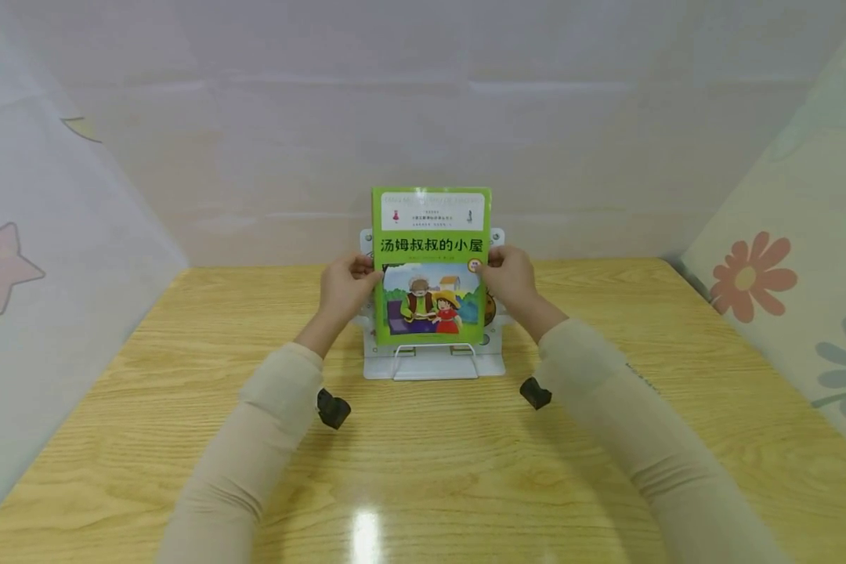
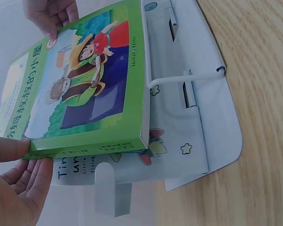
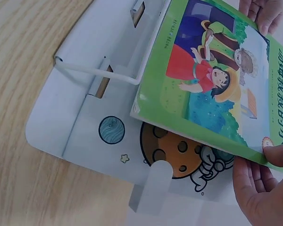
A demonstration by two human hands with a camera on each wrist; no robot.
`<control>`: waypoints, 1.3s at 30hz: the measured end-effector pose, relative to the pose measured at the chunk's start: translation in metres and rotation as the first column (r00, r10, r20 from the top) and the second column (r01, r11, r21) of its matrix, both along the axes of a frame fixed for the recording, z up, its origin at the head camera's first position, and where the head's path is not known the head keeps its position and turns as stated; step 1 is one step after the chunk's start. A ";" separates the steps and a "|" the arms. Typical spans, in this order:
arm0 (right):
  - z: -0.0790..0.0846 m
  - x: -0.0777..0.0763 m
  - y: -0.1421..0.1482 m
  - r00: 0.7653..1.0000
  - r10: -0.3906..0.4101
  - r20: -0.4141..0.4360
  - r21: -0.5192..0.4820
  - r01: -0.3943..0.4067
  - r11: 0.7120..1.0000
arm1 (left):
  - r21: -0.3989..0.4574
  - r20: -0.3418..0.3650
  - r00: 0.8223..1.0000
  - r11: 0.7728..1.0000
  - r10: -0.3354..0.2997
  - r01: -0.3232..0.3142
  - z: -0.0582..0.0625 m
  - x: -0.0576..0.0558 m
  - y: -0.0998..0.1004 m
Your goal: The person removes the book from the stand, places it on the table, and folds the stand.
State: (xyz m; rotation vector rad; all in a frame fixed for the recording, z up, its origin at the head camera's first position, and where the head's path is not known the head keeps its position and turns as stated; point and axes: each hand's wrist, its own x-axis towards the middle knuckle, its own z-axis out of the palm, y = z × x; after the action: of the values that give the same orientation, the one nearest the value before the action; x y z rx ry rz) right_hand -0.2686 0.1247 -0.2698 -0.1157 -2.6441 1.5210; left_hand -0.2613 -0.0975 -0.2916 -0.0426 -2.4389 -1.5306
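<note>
A green picture book (image 1: 433, 211) with Chinese lettering stands upright at the front of a white book stand (image 1: 433, 366) printed with small drawings. The left hand (image 1: 345, 288) pinches the book's left edge, thumb on the cover and fingers behind, as the left wrist view shows with the left hand (image 2: 19, 176) close up. On the opposite edge the right hand (image 1: 513, 280) pinches likewise; in the right wrist view the right hand (image 3: 264, 188) has its thumb over the cover. A white wire holder (image 3: 96, 71) stretches from the stand's base to the book's lower edge.
White side tabs (image 2: 105, 181) stick out from the stand. Two small black pieces (image 1: 334, 409) show by the forearms, one beneath each sleeve. The wooden table (image 1: 423, 462) runs back to a pale cloth wall (image 1: 423, 125), with flower and star prints on the side cloths.
</note>
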 end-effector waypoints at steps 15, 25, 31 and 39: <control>0.017 -0.001 -0.009 0.996 0.079 -0.031 0.013 -0.079 0.997 | 0.060 -0.018 0.998 0.997 -0.053 0.054 0.016 0.005 -0.020; 0.028 0.002 -0.022 0.989 0.143 -0.030 -0.123 -0.146 0.982 | 0.150 0.052 0.994 0.985 -0.094 0.085 0.034 0.013 -0.036; 0.035 0.000 -0.035 0.989 0.144 0.029 -0.162 -0.138 0.977 | 0.195 0.075 0.991 0.976 -0.110 0.093 0.041 0.018 -0.051; 0.040 0.000 -0.054 0.984 0.163 0.072 -0.241 -0.141 0.960 | 0.224 0.103 0.990 0.972 -0.095 0.070 0.051 0.029 -0.072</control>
State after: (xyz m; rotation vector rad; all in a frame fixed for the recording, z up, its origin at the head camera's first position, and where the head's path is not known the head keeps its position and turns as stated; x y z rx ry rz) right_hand -0.2690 0.0707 -0.2302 0.0033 -2.5822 1.9207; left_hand -0.2320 -0.1691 -0.2403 -0.0151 -2.3618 -1.8797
